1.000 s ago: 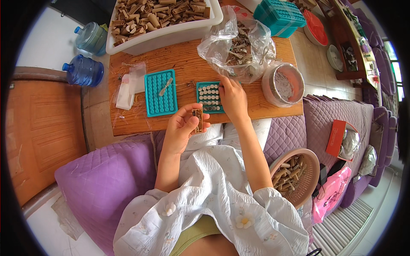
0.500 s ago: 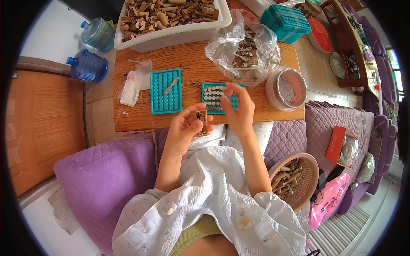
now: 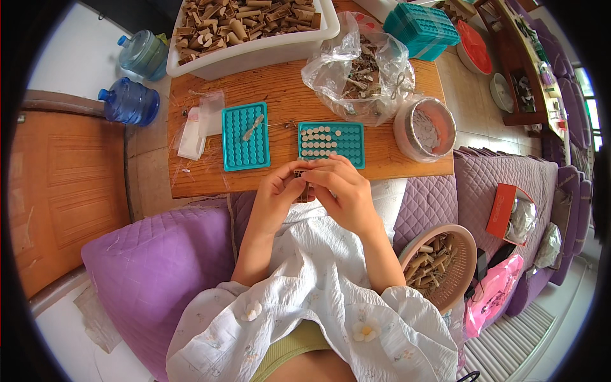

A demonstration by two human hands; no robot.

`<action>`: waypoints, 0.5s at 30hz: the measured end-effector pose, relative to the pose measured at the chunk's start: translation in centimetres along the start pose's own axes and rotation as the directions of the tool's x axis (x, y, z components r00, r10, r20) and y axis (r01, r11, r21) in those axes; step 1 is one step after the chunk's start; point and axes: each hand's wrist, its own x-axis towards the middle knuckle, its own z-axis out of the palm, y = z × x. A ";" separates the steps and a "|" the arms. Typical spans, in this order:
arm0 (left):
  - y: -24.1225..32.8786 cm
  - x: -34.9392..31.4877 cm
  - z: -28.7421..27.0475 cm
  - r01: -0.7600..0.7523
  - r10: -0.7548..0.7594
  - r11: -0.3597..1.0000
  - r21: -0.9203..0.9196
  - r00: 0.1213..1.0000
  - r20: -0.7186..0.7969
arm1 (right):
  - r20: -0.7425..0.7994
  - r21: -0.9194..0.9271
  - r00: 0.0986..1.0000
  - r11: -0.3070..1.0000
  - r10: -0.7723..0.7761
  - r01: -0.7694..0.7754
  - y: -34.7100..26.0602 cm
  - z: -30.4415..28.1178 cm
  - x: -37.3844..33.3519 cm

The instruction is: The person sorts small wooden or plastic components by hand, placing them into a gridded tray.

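My left hand (image 3: 275, 196) is closed around a small brown rectangular piece with dark markings (image 3: 303, 193), held upright at the table's near edge. The fingers of my right hand (image 3: 345, 191) are bent together over its top end; whatever they pinch is hidden. Just beyond my hands lies a teal tray with round hollows (image 3: 351, 145), with several white discs (image 3: 317, 145) in rows, mostly on its left side. To its left is a second teal tray (image 3: 237, 141) with a thin pale tied strip (image 3: 253, 128) lying across it.
A white bin (image 3: 254, 48) of brown tube pieces stands at the far left of the table (image 3: 254, 86). Beside it are a clear plastic bag (image 3: 328, 70), stacked teal trays (image 3: 417, 35) and a tub of white discs (image 3: 410, 143). A pink basket (image 3: 468, 261) sits at my right.
My right hand has come down from over the disc tray to the brown piece in my left hand. More of the tray and its discs shows now.
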 end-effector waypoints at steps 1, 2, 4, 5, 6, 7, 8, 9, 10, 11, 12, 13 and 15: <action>-0.1 0.1 -0.1 0.036 -0.036 0.999 -0.040 0.999 0.001 | -0.002 -0.004 1.000 1.000 0.003 -0.003 0.3 -0.3 -0.2; 0.0 0.1 -0.1 0.038 -0.038 0.998 -0.041 0.999 0.004 | -0.025 0.262 0.969 0.937 0.247 -0.232 0.8 -0.4 -0.6; 0.0 0.2 -0.2 0.038 -0.037 0.999 -0.025 0.999 0.010 | 0.015 0.508 0.880 0.754 0.475 -0.416 2.7 -0.3 -1.2; 0.1 0.2 -0.4 0.036 -0.036 0.999 -0.024 0.999 0.010 | -0.117 0.353 0.852 0.824 0.510 -0.444 4.5 0.0 -0.9; 0.0 0.3 -0.5 0.025 -0.025 1.000 -0.002 1.000 0.002 | -0.252 0.188 0.820 0.857 0.514 -0.480 6.0 0.3 -0.6; -0.1 0.4 -0.8 0.015 -0.015 1.000 0.019 1.000 -0.007 | -0.252 0.187 0.820 0.857 0.514 -0.480 7.2 0.8 -0.5; 0.0 0.4 -0.8 0.015 -0.015 1.000 0.019 1.000 -0.004 | -0.273 -0.035 0.849 0.878 0.452 -0.478 8.1 1.0 -0.5; 0.0 0.4 -0.9 0.007 -0.007 1.000 0.005 1.000 0.007 | -0.278 -0.256 0.879 0.852 0.387 -0.456 8.7 1.2 -0.5; 0.0 0.4 -0.9 -0.001 0.001 1.000 -0.010 1.000 0.014 | -0.277 -0.257 0.880 0.852 0.387 -0.456 9.1 1.3 -0.4; 0.0 0.4 -0.9 -0.001 0.001 1.000 -0.011 1.000 0.015 | -0.240 -0.347 0.900 0.834 0.363 -0.429 9.4 1.5 -0.4; 0.0 0.4 -0.8 0.003 -0.002 1.000 -0.020 1.000 0.017 | -0.199 -0.433 0.918 0.810 0.343 -0.396 9.6 1.5 -0.4; 0.0 0.4 -0.9 0.004 -0.004 1.000 -0.029 1.000 0.015 | -0.197 -0.433 0.919 0.811 0.341 -0.394 9.6 1.5 -0.3; 0.1 0.4 -0.7 0.008 -0.008 1.000 -0.029 1.000 0.005 | -0.188 -0.412 0.910 0.811 0.370 -0.415 9.7 1.4 -0.3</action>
